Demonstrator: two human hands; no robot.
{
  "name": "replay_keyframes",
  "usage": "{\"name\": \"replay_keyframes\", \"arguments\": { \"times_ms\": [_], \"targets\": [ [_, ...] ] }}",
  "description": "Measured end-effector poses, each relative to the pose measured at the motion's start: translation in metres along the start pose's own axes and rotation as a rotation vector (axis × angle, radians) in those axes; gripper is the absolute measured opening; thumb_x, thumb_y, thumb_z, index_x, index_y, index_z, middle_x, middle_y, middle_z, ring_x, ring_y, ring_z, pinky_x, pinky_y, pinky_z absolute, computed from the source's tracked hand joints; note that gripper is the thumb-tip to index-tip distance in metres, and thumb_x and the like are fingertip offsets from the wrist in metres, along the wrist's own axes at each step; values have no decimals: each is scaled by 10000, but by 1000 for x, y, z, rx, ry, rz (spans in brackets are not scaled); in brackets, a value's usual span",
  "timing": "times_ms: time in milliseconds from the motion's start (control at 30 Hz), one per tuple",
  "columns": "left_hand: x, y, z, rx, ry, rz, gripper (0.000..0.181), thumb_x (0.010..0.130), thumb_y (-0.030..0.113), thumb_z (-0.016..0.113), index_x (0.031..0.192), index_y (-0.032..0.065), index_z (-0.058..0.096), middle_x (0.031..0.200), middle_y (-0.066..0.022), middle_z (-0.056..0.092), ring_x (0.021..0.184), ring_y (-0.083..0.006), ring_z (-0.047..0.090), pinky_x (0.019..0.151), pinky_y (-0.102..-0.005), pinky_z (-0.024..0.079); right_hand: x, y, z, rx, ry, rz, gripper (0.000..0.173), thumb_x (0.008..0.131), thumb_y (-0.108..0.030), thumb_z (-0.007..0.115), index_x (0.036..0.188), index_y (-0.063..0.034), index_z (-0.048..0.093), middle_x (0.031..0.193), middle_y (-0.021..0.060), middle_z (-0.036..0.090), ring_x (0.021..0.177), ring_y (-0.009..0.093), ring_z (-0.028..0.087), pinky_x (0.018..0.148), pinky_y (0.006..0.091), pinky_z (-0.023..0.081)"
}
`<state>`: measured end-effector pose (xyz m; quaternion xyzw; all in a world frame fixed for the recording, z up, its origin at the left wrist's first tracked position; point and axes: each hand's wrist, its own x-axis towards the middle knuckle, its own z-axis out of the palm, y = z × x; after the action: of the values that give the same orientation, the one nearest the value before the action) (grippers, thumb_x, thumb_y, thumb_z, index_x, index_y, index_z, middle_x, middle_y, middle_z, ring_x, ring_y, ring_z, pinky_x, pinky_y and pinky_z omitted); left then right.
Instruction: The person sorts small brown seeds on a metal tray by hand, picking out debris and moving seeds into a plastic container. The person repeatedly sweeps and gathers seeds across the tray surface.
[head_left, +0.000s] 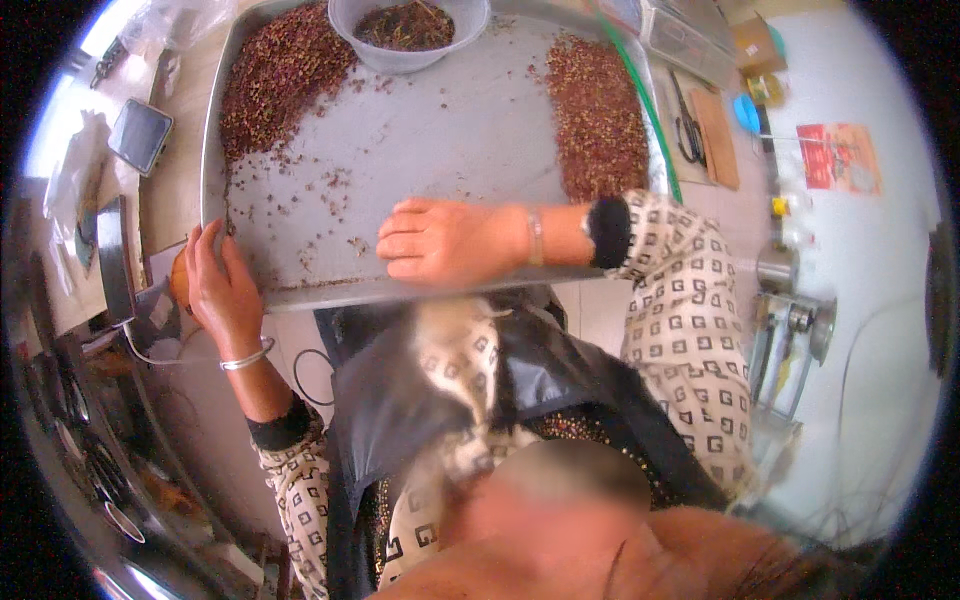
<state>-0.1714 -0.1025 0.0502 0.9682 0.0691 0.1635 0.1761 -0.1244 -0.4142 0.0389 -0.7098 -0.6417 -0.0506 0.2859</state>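
Observation:
A large metal tray (450, 142) lies before me. It bears a dark red pile of what look like dried Sichuan peppercorns (281, 71) at the far left and a lighter red band of them (596, 120) along the right. At the back stands a translucent plastic bowl (409, 56) with dark stems and debris in it. Palm down over the tray's front part is my right hand (454, 240), fingers together; what is under it is hidden. My left hand (225, 289) is by the tray's front left corner, fingers apart, in front of a rounded orange-brown object (180, 277).
A green strip (649, 112) runs along the tray's right side. Beyond it lie black-handled scissors (688, 135) and a brown folded piece (715, 139). To the left are a device with a dark screen (141, 135) and a white cable (142, 352). Loose bits (300, 199) dot the tray.

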Motion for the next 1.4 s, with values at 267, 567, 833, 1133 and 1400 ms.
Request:
{"name": "replay_keyframes", "arguments": {
  "times_ms": [267,567,833,1133,1400],
  "targets": [
    [0,6,5,-42,27,41,274,932,125,578,1189,43,626,1280,-211,590,1204,-362,555,1017,-421,427,-115,20,-59,-298,-205,306,145,738,-117,622,722,-61,489,827,102,534,860,286,547,803,444,456],
    [-1,11,2,9,40,-23,285,914,146,592,1180,50,630,1254,-192,603,1179,-361,562,995,-421,440,-51,17,-79,-291,-23,431,174,742,-74,640,902,-29,589,1000,121,579,993,304,544,870,419,446],
    [3,14,10,-92,75,3,220,916,147,575,1105,49,630,1226,-204,593,1021,-396,616,851,-429,507,76,51,32,-193,103,-15,148,773,-66,594,914,-22,603,1037,134,614,1027,309,581,916,413,471],
    [3,37,-8,-143,38,-81,246,931,155,569,1145,54,633,1271,-221,582,1102,-393,601,929,-425,487,-46,79,-57,-504,-92,317,74,792,-103,561,812,-33,546,858,139,546,852,309,553,760,419,468],
    [-2,36,-21,-100,101,-35,247,894,137,601,1129,63,622,1234,-215,588,1017,-390,622,832,-431,523,-15,42,-70,-273,-66,538,264,798,-100,639,1027,11,571,1070,187,574,1020,369,553,920,432,460]
  ]
}}
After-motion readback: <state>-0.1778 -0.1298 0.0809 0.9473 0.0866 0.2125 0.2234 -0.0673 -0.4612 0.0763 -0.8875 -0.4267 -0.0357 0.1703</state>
